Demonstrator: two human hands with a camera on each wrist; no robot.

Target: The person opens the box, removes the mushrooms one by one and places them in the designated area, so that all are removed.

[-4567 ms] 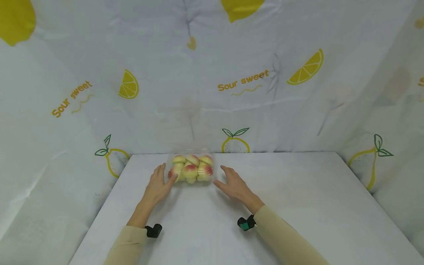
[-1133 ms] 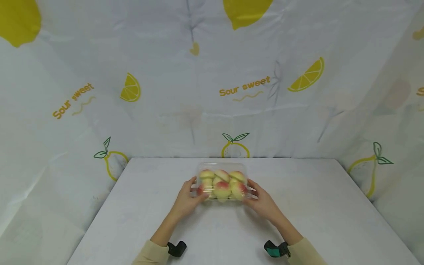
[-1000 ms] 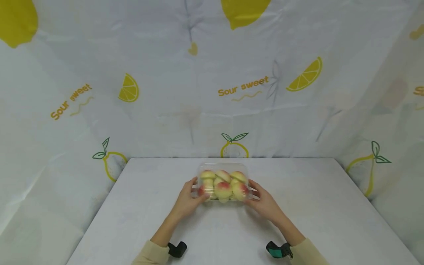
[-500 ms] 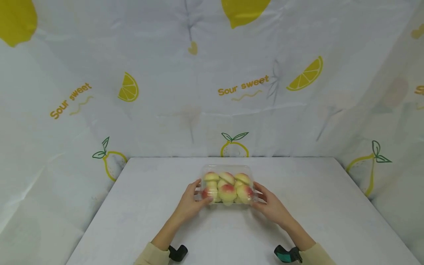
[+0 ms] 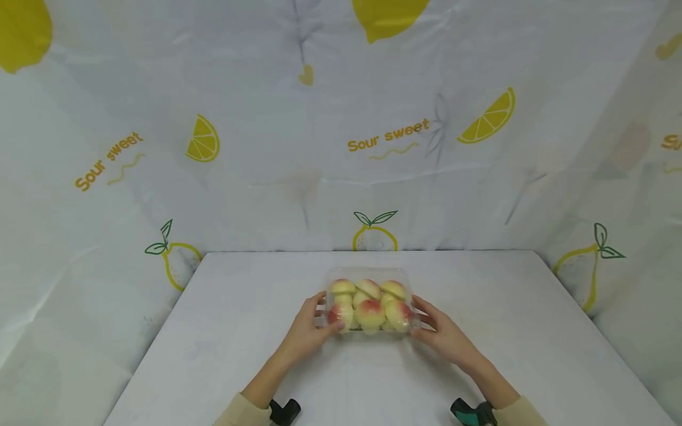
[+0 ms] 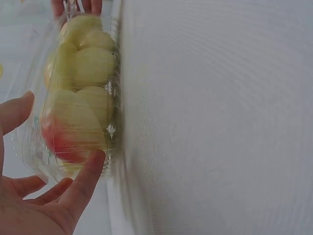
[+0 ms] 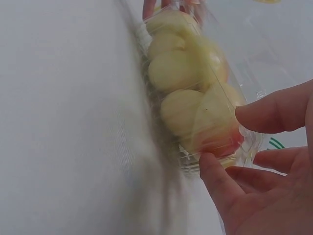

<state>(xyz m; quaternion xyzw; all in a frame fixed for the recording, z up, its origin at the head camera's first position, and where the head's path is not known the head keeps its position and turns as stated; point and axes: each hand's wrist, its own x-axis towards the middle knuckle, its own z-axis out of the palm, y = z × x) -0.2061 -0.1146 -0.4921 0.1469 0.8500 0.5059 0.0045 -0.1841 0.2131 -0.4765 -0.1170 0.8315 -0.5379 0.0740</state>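
Note:
A clear plastic clamshell box (image 5: 367, 273) with several yellow peaches (image 5: 369, 313), blushed red, stands at the middle of the white table in the head view. My left hand (image 5: 308, 329) grips the left end of the box, thumb at the near face and fingers at the side. The opposite end is held by my right hand (image 5: 446, 336) in the same way. Both wrist views show fingertips against the ridged plastic wall of the box (image 6: 111, 129). Whether the box's underside touches the table cannot be told.
White table surface (image 5: 250, 313) extends on both sides of the box. Behind it hangs a white curtain (image 5: 256, 201) printed with lemons. A dark wrist device (image 5: 285, 411) sits on the left wrist, another (image 5: 471, 412) on the right.
Several seconds ago the hands were spread around the box near the table's back left. Now both hold it, and it has come right and nearer; over the last second it shifted slightly further.

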